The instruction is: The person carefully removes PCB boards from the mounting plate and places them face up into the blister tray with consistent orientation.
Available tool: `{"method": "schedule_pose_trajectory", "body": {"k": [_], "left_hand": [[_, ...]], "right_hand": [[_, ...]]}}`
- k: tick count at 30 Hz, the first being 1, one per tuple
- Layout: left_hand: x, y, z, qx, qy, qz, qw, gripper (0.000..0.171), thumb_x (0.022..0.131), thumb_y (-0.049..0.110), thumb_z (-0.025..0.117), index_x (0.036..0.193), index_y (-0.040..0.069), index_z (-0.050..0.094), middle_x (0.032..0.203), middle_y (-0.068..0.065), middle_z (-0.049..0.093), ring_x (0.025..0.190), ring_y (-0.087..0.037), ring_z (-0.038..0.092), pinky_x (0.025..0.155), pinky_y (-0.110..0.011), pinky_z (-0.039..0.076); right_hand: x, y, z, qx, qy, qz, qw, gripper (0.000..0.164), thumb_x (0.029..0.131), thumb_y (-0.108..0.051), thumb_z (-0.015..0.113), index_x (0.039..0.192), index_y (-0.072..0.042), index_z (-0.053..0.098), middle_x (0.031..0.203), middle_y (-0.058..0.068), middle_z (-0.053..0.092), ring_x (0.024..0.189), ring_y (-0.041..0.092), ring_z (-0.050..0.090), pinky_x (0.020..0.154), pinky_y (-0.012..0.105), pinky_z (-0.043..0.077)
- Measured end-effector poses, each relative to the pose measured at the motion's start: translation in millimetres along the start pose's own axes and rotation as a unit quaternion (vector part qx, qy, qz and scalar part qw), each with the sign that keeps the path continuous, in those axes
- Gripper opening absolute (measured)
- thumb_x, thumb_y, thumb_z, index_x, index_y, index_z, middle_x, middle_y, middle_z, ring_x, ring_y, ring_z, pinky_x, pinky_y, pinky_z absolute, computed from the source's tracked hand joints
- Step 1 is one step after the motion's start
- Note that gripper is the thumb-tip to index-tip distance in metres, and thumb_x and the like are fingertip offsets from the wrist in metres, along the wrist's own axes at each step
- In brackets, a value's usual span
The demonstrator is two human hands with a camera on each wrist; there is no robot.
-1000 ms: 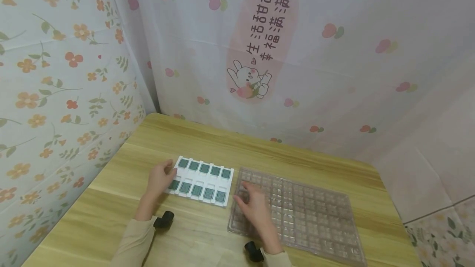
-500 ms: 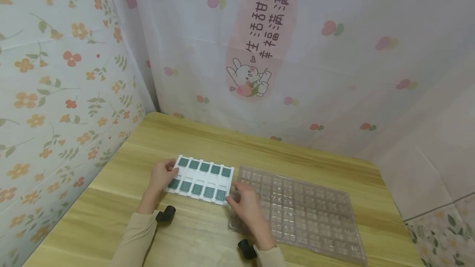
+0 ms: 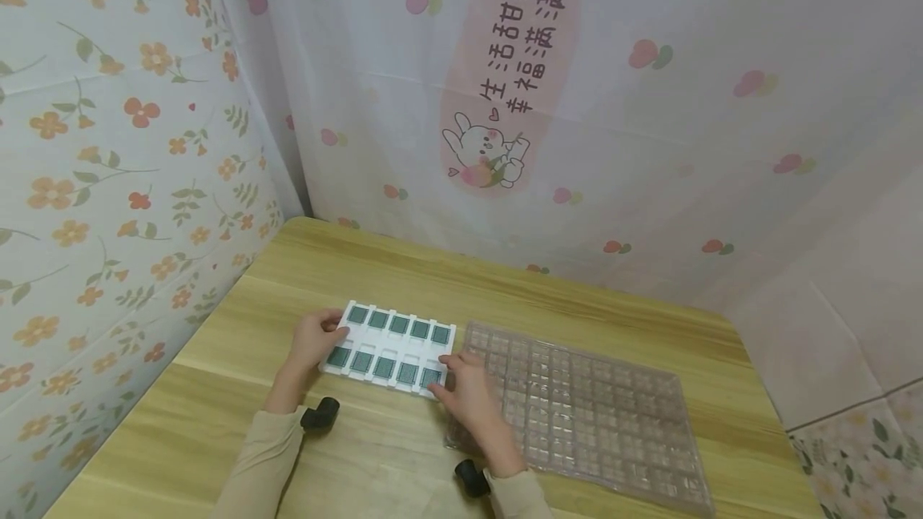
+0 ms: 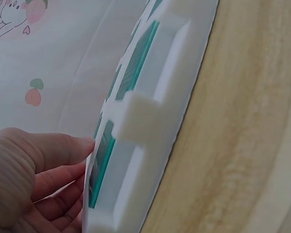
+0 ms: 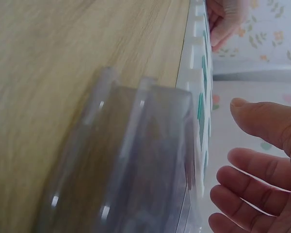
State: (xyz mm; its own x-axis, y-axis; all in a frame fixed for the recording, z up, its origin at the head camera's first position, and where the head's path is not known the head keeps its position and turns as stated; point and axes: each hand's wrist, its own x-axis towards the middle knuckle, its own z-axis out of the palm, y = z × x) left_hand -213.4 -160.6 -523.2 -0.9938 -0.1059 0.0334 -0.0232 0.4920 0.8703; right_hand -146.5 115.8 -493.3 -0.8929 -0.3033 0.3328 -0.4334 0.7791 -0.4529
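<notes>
A: State the change first.
B: The right hand (image 3: 470, 391) has shifted over from the clear tray (image 3: 562, 415) to the right end of the white tray (image 3: 382, 343). Both ends are now attended; in my judgement this readies the piece for two-handed control.

A: Grip?
B: The left hand (image 3: 313, 339) holds the left end, thumb on the rim, fingers curled against the edge. The right hand is loosely spread, thumb well apart from the bent fingers, with hold of nothing; whether a fingertip touches the rim, I cannot tell.

A: Position of the white tray?
B: Left of the clear tray and just beside it, seemingly flat on the table (image 3: 382, 455).

A: Materials?
B: White tray: matte, moulded, notched along its sides. Green squares (image 3: 385, 368): thin, flat, finely gridded, in two rows of five pockets. Clear tray: glossy, brownish plastic, rounded ridges, many small compartments. Table: yellowish, wood-grained.
</notes>
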Motion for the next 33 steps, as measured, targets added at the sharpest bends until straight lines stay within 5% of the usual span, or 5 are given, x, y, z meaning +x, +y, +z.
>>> {"method": "schedule_pose_trajectory", "body": {"k": [16, 33], "left_hand": [[-0.5, 0.7, -3.7, -0.028, -0.019, -0.048, 0.9983, 0.034, 0.083, 0.003, 0.067, 0.112, -0.012, 0.06, 0.096, -0.022, 0.062, 0.086, -0.027, 0.056, 0.064, -0.021, 0.044], [-1.3, 3.3, -5.3, -0.009, -0.014, -0.017, 0.9997, 0.033, 0.082, 0.001, 0.067, 0.11, -0.014, 0.06, 0.094, -0.023, 0.064, 0.086, -0.029, 0.058, 0.068, -0.023, 0.045]], "right_hand": [[4.8, -2.9, 5.8, -0.032, -0.016, 0.002, 0.999, 0.037, 0.068, -0.02, 0.083, 0.095, 0.0, 0.07, 0.087, 0.006, 0.059, 0.079, 0.018, 0.053, 0.065, 0.028, 0.046], [5.5, -0.9, 11.4, -0.073, -0.016, -0.013, 0.997, 0.035, 0.065, -0.019, 0.084, 0.091, 0.0, 0.072, 0.08, 0.002, 0.055, 0.076, 0.016, 0.048, 0.065, 0.027, 0.043]]}}
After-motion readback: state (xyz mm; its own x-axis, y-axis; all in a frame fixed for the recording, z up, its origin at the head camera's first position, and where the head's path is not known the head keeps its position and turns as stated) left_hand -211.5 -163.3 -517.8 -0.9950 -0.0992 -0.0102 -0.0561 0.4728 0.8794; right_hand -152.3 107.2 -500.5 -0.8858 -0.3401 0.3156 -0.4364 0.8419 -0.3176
